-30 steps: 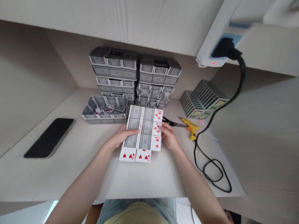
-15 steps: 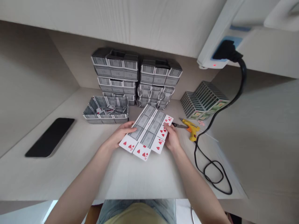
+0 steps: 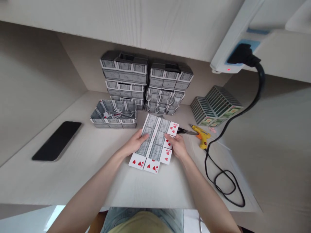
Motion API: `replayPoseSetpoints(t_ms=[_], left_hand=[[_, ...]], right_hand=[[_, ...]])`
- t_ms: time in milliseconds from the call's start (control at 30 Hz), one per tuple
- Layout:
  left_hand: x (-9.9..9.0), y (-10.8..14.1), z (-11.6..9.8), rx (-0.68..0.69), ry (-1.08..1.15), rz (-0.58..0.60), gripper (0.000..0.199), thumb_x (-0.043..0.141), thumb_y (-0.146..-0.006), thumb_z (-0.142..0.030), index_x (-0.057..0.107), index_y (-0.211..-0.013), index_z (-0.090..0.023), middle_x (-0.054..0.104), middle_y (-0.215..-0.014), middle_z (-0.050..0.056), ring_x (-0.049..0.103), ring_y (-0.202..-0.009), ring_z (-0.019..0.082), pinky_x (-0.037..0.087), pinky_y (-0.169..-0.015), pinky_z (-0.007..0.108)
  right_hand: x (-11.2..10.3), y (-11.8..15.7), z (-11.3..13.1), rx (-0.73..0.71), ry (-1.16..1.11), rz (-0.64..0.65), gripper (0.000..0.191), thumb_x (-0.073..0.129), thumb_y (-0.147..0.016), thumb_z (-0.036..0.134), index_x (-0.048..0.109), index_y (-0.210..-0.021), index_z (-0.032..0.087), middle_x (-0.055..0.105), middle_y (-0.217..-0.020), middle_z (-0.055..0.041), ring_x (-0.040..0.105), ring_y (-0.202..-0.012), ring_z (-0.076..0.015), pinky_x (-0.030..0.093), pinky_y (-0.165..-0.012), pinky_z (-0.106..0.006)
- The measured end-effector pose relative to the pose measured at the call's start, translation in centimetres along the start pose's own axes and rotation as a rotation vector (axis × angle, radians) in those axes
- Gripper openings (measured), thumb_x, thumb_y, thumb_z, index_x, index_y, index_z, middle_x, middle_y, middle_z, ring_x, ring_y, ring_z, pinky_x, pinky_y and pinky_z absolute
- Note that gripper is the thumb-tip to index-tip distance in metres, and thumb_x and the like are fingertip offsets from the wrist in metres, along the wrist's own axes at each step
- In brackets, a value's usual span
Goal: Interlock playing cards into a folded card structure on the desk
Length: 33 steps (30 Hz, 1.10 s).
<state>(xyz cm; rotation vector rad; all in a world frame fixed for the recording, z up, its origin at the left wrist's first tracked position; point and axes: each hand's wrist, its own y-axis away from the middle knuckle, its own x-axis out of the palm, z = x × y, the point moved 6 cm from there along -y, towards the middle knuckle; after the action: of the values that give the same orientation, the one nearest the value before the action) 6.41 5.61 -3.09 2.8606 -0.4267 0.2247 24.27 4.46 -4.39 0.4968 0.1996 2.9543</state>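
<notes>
A flat panel of joined playing cards [image 3: 155, 142] is held above the table between my two hands. Most of it shows grey patterned backs; heart faces stick out along its near and right edges. My left hand [image 3: 134, 142] grips the left edge, thumb on top and fingers underneath. On the right edge, my right hand [image 3: 177, 144] has its thumb over the heart cards, its other fingers partly hidden below. Just behind lies a pair of scissors [image 3: 186, 131], partly covered by the panel and hand. An open box made of cards [image 3: 113, 124] holds loose cards at the back left.
Stacked card boxes [image 3: 123, 71] and more card boxes [image 3: 167, 82] stand against the back wall. A phone [image 3: 57, 140] lies left. At right are a yellow glue gun [image 3: 202, 136], its looping black cable [image 3: 224, 192], green-striped boxes [image 3: 216, 105] and an overhead power strip [image 3: 233, 42].
The card panel has turned so its long side points more directly away from me. My left thumb now lies farther up the panel, and my right thumb reaches farther inward.
</notes>
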Motion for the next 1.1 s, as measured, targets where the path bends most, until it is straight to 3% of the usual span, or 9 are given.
replayPoseSetpoints(t_ms=[167, 333, 467, 633, 767, 833, 933, 1033, 1100], left_hand=[[0.2, -0.1, 0.2, -0.009, 0.023, 0.035, 0.039, 0.066, -0.066, -0.039, 0.053, -0.095, -0.017, 0.065, -0.092, 0.003, 0.060, -0.078, 0.018, 0.046, -0.070, 0.029], [0.6, 0.8, -0.4, -0.134, 0.087, 0.242, 0.041, 0.069, -0.065, -0.031, 0.054, -0.101, -0.018, 0.066, -0.094, 0.006, 0.063, -0.075, 0.019, 0.048, -0.066, 0.029], [0.8, 1.8, -1.1, -0.219, 0.052, 0.396, 0.042, 0.070, -0.064, -0.028, 0.057, -0.103, -0.019, 0.066, -0.098, 0.007, 0.064, -0.082, 0.021, 0.049, -0.070, 0.031], [-0.4, 2.0, -2.4, -0.232, 0.180, 0.269, 0.043, 0.063, -0.069, -0.044, 0.060, -0.102, -0.017, 0.068, -0.093, 0.010, 0.064, -0.083, 0.025, 0.050, -0.071, 0.035], [-1.0, 1.6, -3.4, -0.154, 0.375, 0.217, 0.063, 0.042, -0.069, -0.068, 0.061, -0.100, -0.017, 0.067, -0.095, 0.011, 0.060, -0.096, 0.030, 0.049, -0.076, 0.041], [-1.0, 1.4, -3.9, -0.043, 0.436, 0.205, 0.056, 0.047, -0.070, -0.062, 0.060, -0.102, -0.017, 0.065, -0.102, 0.011, 0.056, -0.103, 0.031, 0.047, -0.081, 0.045], [0.3, 1.7, -4.3, 0.076, 0.439, 0.316, 0.049, 0.065, -0.065, -0.034, 0.055, -0.110, -0.019, 0.056, -0.119, 0.011, 0.047, -0.115, 0.031, 0.040, -0.091, 0.048], [1.8, 2.0, -4.0, 0.134, 0.366, 0.396, 0.063, 0.071, -0.057, -0.016, 0.050, -0.116, -0.023, 0.046, -0.131, 0.010, 0.040, -0.121, 0.029, 0.036, -0.097, 0.047], [2.1, 1.8, -3.4, 0.140, 0.325, 0.377, 0.054, 0.070, -0.061, -0.018, 0.053, -0.113, -0.020, 0.050, -0.127, 0.011, 0.045, -0.117, 0.028, 0.036, -0.096, 0.046]], right_hand=[[-0.2, 0.1, 0.5, -0.031, 0.065, -0.033, 0.022, 0.074, -0.057, 0.030, 0.067, -0.074, 0.019, 0.070, -0.079, -0.0021, 0.063, -0.065, -0.0168, 0.049, -0.065, -0.031], [-1.6, -0.1, 1.9, -0.050, -0.044, -0.113, 0.019, 0.070, -0.062, 0.033, 0.067, -0.075, 0.020, 0.068, -0.067, 0.0008, 0.060, -0.057, -0.0151, 0.046, -0.057, -0.028], [-2.2, -0.5, 3.2, -0.047, 0.016, 0.001, 0.025, 0.068, -0.064, 0.034, 0.069, -0.085, 0.021, 0.068, -0.070, 0.0002, 0.059, -0.059, -0.0146, 0.044, -0.054, -0.026], [-2.3, -0.7, 2.6, 0.072, 0.119, 0.100, 0.027, 0.071, -0.061, 0.035, 0.069, -0.080, 0.016, 0.061, -0.050, 0.0023, 0.046, -0.037, -0.0081, 0.034, -0.036, -0.021], [-2.1, -1.1, 2.0, 0.073, -0.034, 0.073, 0.027, 0.074, -0.059, 0.029, 0.069, -0.083, 0.018, 0.069, -0.067, -0.0005, 0.058, -0.052, -0.0112, 0.045, -0.048, -0.023], [-2.1, -1.3, 1.9, 0.036, -0.144, 0.016, 0.026, 0.074, -0.059, 0.026, 0.068, -0.083, 0.019, 0.070, -0.078, -0.0005, 0.062, -0.062, -0.0125, 0.049, -0.057, -0.024], [-1.7, -1.3, 1.4, 0.022, -0.233, -0.023, 0.025, 0.074, -0.060, 0.024, 0.067, -0.084, 0.021, 0.070, -0.081, 0.0006, 0.062, -0.064, -0.0118, 0.051, -0.057, -0.023], [-0.4, -0.7, 0.7, 0.061, -0.206, 0.031, 0.027, 0.074, -0.060, 0.024, 0.065, -0.085, 0.021, 0.070, -0.077, 0.0008, 0.062, -0.062, -0.0122, 0.052, -0.056, -0.024], [0.7, -0.1, 0.6, 0.039, -0.133, 0.101, 0.026, 0.074, -0.060, 0.026, 0.064, -0.084, 0.021, 0.069, -0.075, 0.0008, 0.061, -0.062, -0.0123, 0.052, -0.056, -0.024]])
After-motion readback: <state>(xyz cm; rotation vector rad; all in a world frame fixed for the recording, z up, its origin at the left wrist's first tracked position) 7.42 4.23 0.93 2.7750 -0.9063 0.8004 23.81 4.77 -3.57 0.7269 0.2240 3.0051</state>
